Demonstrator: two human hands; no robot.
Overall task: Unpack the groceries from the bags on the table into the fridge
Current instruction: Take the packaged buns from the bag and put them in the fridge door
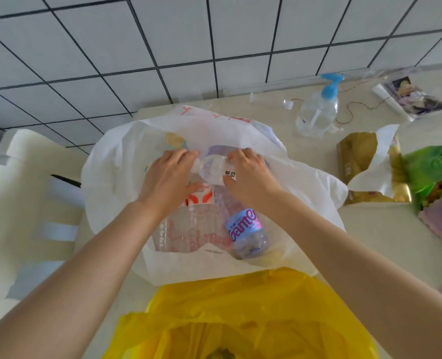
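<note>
Both hands were in the white bag. The left hand and right hand held a small clear bottle, fingers curled around it. Next, I think, lift it out.

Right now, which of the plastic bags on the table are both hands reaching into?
The white bag at the centre: left hand and right hand grip a clear bottle over it. The yellow bag lies nearer, untouched.

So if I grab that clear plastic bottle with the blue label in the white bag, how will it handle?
The clear plastic bottle with the blue label lies on its side, so it may roll. Thin ribbed walls probably flex under a squeeze. It could slide on the white bag.
</note>
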